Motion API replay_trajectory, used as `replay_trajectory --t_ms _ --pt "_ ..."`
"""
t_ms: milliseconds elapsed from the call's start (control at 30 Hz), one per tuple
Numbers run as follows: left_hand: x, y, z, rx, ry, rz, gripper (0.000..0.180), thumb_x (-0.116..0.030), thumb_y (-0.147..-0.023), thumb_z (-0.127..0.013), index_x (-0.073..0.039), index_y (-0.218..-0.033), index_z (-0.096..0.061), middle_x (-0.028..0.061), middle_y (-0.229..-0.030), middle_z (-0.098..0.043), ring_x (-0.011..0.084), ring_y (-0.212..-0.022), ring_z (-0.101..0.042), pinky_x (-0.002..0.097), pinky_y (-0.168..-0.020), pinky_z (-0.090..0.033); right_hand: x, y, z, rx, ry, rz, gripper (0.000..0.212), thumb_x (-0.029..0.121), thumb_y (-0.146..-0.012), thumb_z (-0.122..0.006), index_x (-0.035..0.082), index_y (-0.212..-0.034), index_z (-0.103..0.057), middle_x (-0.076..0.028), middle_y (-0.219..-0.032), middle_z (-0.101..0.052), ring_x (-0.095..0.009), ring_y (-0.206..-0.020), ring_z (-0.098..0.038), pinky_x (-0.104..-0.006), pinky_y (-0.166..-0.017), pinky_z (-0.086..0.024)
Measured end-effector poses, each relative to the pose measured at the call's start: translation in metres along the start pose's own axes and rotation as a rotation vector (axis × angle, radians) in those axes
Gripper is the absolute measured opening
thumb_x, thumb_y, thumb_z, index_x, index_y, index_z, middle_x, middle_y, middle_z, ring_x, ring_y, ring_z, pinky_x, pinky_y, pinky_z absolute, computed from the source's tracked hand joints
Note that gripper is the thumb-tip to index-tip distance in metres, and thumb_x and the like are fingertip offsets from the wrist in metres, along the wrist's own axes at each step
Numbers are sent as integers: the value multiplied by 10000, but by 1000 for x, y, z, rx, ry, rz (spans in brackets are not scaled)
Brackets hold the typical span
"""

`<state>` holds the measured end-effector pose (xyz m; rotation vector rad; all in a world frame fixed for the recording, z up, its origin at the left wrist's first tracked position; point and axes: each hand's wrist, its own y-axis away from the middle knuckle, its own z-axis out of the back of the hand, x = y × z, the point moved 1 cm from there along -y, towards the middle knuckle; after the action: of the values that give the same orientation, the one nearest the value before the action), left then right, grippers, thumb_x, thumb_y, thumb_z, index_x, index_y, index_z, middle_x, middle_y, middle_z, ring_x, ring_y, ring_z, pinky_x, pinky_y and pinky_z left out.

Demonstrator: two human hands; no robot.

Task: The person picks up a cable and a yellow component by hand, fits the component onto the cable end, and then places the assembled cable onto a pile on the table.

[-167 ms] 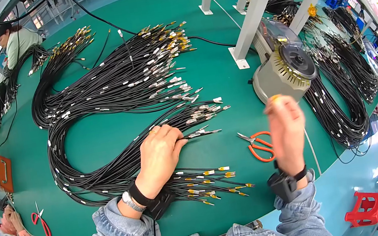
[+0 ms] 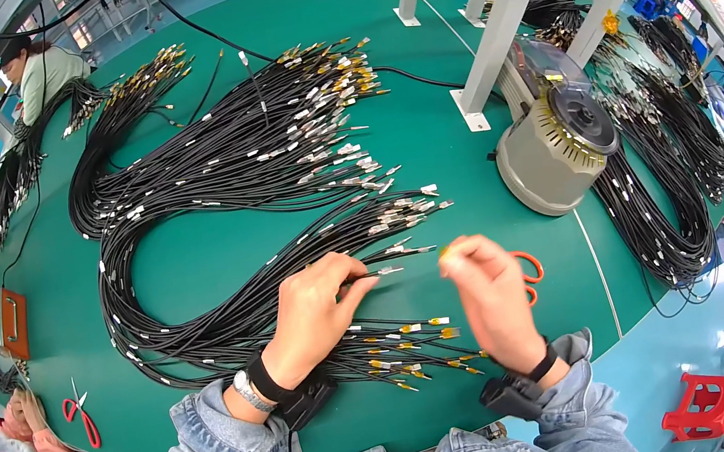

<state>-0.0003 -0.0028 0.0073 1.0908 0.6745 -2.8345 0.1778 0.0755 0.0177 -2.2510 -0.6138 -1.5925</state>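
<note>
At green tabletop [image 2: 439, 140], pinching one cable [image 2: 386, 271] near its pale end in left hand [image 2: 309, 308] and apparently a blurred yellow bit [image 2: 443, 251] in right hand [image 2: 494, 299], beside looped black bundle [image 2: 116, 289]; likely light, bendy, best gripped just behind connector.

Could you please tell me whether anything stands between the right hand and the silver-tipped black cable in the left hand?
Nothing visible: only flat green tabletop shows between the right hand, pinching a small, blurred yellow piece, and the silver-tipped black cable in the left hand. Other cable ends lie just beyond.
</note>
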Motion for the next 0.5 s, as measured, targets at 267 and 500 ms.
replay_trajectory --t_ms 267,500 --pt "-8 6 3 -86 103 -210 132 -6 -700 -688 -34 -806 -614 72 -681 -597 195 -554 -566 275 -488 -446 -16 21 -30 50 -36 -136 45 10 -828 -577 -18 -863 -578 -27 -838 -549 -86 -772 -504 -228 -725 -408" --pt "-2 15 -1 -205 13 -306 196 14 -673 -701 -21 -843 -611 65 -690 -601 192 -534 -562 270 -485 -447 -26 23 -34 23 11 -101 50 8 -824 -586 -23 -863 -587 -27 -821 -553 -88 -757 -510 -224 -706 -415"
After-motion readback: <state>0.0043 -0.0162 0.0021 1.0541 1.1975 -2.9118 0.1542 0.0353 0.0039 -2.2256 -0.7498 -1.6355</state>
